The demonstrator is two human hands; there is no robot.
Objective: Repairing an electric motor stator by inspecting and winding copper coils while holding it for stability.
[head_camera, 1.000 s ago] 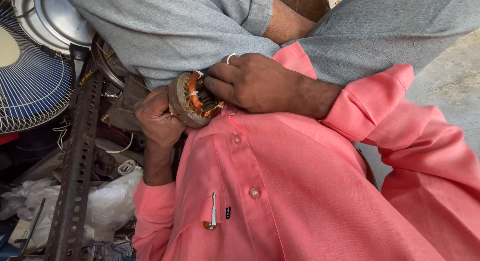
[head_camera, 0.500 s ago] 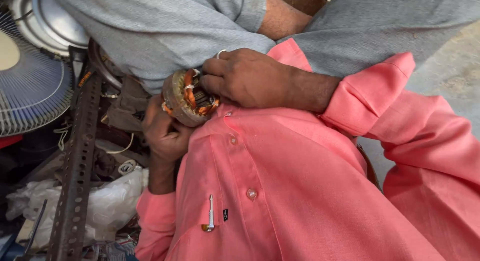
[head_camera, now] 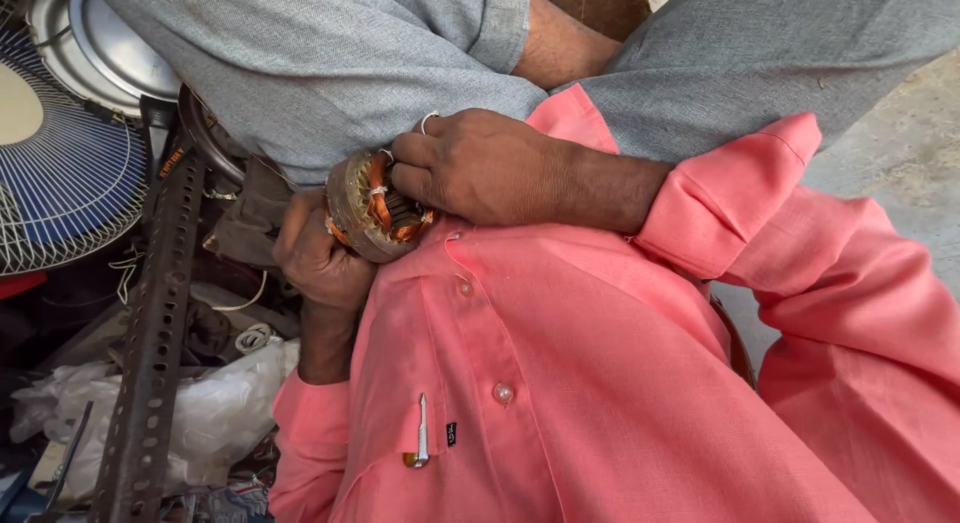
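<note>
View from the head camera, looking down the wearer's chest. Just left of the frame's centre, a round motor stator (head_camera: 372, 205) with copper-orange windings and white ties is held against the pink shirt (head_camera: 600, 383). The left hand (head_camera: 318, 255), below and to the left of the stator, cups its rusty outer ring from underneath, grip closed around the rim. The right hand (head_camera: 480, 165), entering from the right, lies over the stator's upper right edge; its fingers (head_camera: 405, 168) curl into the windings, grip closed on them, and one finger bears a ring (head_camera: 428, 117). Grey-trousered legs (head_camera: 330, 63) cross the upper frame. At the upper left stands a blue-bladed fan (head_camera: 60, 173) behind a wire guard; a perforated metal angle bar (head_camera: 155, 333) runs down the left side, above crumpled white plastic (head_camera: 215, 413). A pen clip (head_camera: 422, 431) shows at the shirt pocket, lower centre.
</note>
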